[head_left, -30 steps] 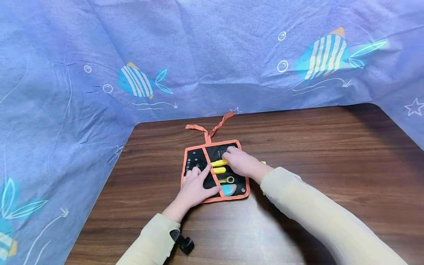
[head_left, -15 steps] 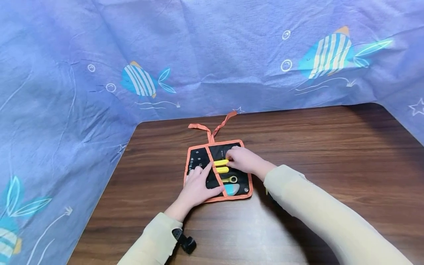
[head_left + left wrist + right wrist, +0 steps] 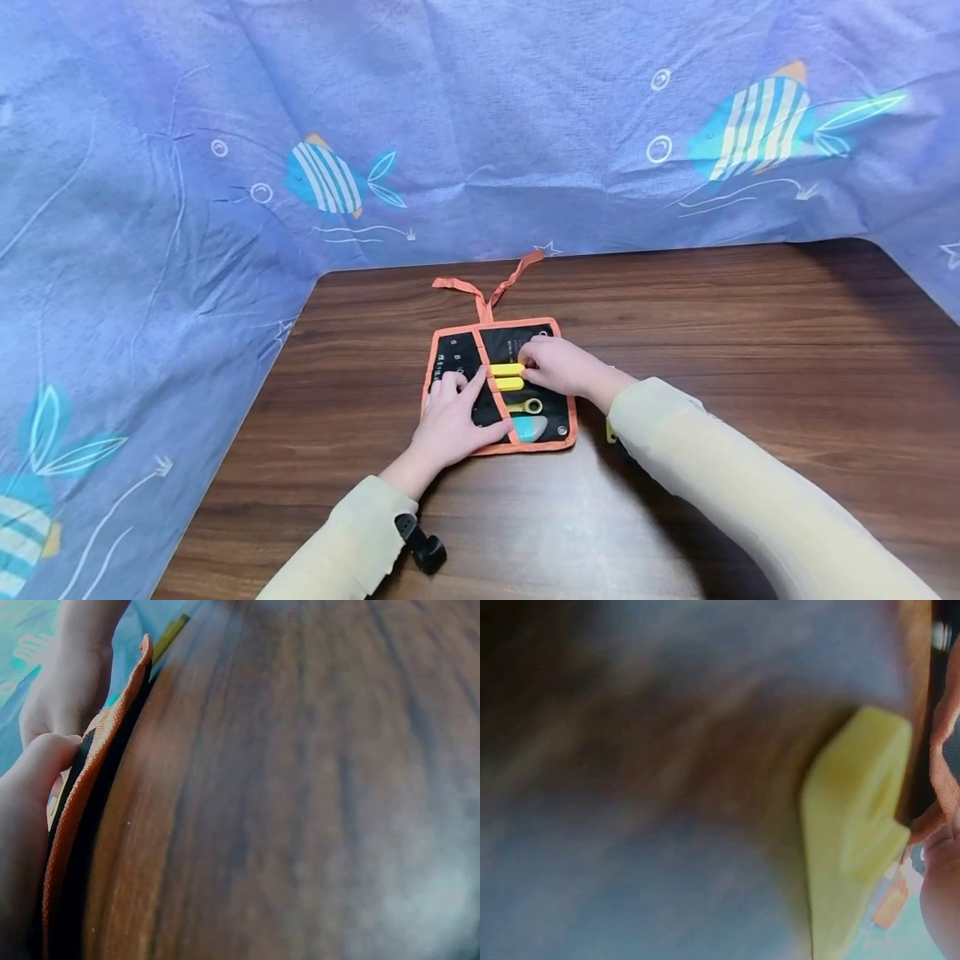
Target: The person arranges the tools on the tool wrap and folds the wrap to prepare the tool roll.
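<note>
A black tool pouch with orange trim (image 3: 558, 444) lies unrolled on the table. My left hand (image 3: 446, 421) rests on its left part, index finger and thumb stretched along the slanted pocket edge. My right hand (image 3: 566, 367) has curled fingers pinching the end of the upper yellow flat-handled tool (image 3: 507, 369), which sticks out of a pocket. Below it sit a second yellow flat-handled tool (image 3: 510, 384), a ring-ended wrench (image 3: 533, 406) and a turquoise-and-grey rounded handle (image 3: 528, 428). In the left wrist view the left thumb (image 3: 60, 754) touches the pouch's edge. Pocketed ends are hidden.
On the wooden table (image 3: 735, 333), a yellow angular piece (image 3: 847, 802) lies right of the pouch, mostly hidden by the right sleeve in the head view. Orange ties (image 3: 486, 308) extend from the pouch's far edge. A blue fish-print cloth (image 3: 510, 125) hangs behind.
The right fingers have shifted slightly down onto the end of the upper yellow tool. The left hand keeps its place on the pouch. The whole head view has drifted a little.
</note>
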The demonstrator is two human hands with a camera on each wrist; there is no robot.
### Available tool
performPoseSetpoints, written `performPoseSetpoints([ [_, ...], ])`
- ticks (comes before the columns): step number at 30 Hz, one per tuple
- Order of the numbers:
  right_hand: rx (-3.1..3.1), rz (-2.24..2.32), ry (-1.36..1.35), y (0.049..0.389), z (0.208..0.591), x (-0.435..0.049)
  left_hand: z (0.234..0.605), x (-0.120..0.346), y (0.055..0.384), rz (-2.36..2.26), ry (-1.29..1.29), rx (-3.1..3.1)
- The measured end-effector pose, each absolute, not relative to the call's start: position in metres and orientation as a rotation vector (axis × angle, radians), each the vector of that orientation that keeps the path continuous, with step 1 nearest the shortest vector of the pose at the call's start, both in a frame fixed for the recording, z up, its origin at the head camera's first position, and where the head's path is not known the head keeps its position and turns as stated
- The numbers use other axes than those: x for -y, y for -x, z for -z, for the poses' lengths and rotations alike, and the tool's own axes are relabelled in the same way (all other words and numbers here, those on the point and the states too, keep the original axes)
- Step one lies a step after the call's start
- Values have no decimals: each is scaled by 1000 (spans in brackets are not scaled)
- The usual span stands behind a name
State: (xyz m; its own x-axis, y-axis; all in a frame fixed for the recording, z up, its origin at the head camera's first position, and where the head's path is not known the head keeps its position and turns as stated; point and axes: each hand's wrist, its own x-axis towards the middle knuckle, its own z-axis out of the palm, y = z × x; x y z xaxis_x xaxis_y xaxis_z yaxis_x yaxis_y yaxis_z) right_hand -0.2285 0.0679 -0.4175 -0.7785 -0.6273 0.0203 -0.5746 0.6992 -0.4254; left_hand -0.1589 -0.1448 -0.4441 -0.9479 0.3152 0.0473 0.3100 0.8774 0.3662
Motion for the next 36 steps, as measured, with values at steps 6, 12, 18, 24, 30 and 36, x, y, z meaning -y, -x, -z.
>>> performPoseSetpoints([
  [6,-2760,588,1021,229,418,-70,444,143,159,-559,-547,-3024],
  [12,-2711,526,1015,234,412,-63,444,140,160,-505,-561,-3003],
  [18,-2663,489,998,237,404,-53,439,143,159,-510,-546,-2982],
  [24,-2626,472,964,239,404,-54,440,144,160,-483,-565,-2966],
  [30,-2610,469,943,242,407,-56,440,143,159,-491,-573,-2977],
  [36,-2633,585,895,239,406,-70,442,143,159,-485,-550,-2995],
])
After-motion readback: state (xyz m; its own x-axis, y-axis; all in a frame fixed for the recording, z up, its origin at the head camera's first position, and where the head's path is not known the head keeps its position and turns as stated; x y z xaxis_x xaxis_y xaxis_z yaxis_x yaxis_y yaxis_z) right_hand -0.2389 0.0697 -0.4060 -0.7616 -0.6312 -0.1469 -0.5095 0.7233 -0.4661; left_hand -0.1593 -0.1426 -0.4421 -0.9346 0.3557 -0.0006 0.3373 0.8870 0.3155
